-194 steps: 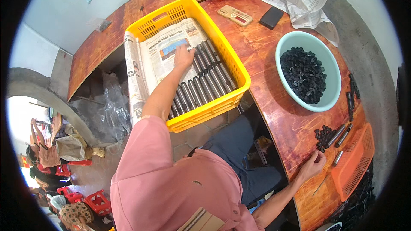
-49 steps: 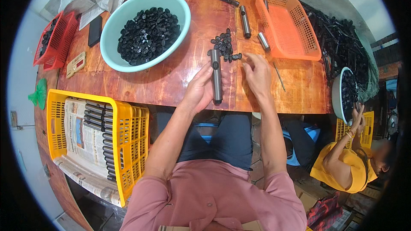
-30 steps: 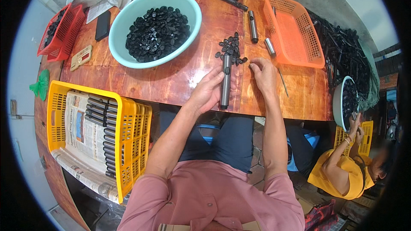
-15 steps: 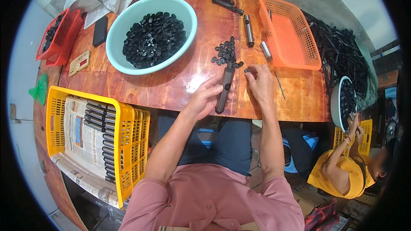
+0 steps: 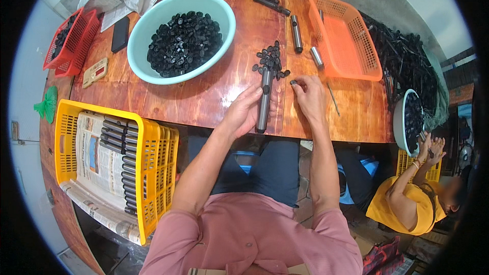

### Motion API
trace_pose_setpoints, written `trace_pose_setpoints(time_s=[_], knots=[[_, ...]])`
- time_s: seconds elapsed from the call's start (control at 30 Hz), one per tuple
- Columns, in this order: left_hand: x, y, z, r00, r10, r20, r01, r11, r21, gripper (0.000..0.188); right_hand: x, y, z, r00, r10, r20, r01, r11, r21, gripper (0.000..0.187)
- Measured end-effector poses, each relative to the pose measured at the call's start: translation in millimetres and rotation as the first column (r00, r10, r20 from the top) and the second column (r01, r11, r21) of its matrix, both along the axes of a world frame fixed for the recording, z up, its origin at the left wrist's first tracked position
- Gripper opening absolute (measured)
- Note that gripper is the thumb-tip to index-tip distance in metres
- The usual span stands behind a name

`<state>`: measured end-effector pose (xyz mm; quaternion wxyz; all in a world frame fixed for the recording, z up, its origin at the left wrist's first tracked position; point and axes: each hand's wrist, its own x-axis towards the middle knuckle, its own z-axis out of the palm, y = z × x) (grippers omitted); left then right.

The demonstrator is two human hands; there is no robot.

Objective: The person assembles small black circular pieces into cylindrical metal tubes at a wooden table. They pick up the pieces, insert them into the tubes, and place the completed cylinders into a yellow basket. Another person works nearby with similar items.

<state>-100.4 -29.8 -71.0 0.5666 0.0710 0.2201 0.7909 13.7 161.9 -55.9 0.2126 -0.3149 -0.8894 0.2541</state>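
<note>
My left hand [image 5: 245, 109] is closed round a black tube [image 5: 264, 109], which points away from me near the table's front edge. A dark round spot shows on the tube's upper side. To its right, my right hand [image 5: 309, 97] pinches a small black cap [image 5: 293, 82] between thumb and fingertips, apart from the tube. Just beyond the tube's far end lies a loose pile of small black oval caps [image 5: 270, 57]. A large pale-green basin [image 5: 136, 56] holds many more such caps at the left.
A yellow crate [image 5: 145, 173] with newspaper and rows of black tubes stands at left. An orange basket [image 5: 351, 71], a shiny metal tube [image 5: 296, 33] and a thin rod [image 5: 333, 99] lie at right. Beyond them are heaped black parts [image 5: 400, 53]. A co-worker in yellow [image 5: 402, 203] sits at right.
The tube in my left hand has turned and its far end has shifted slightly left. My right hand keeps its pinch on the cap. At right, the co-worker's hands have moved.
</note>
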Motion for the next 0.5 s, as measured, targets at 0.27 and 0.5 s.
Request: trace_pose_setpoints(time_s=[0.27,0.5], knots=[[1.4,2.1,-0.1,1.0,0.009,0.0,-0.009,1.0,-0.021,0.035,2.8,1.7,0.1,0.99,0.137,-0.021,-0.135,0.988,0.071,0.024],[0.8,2.2,-0.8,1.0,-0.003,-0.009,0.003,1.0,-0.023,0.045,4.8,4.2,13.4,0.99,0.136,0.049,-0.132,0.989,-0.066,0.026]])
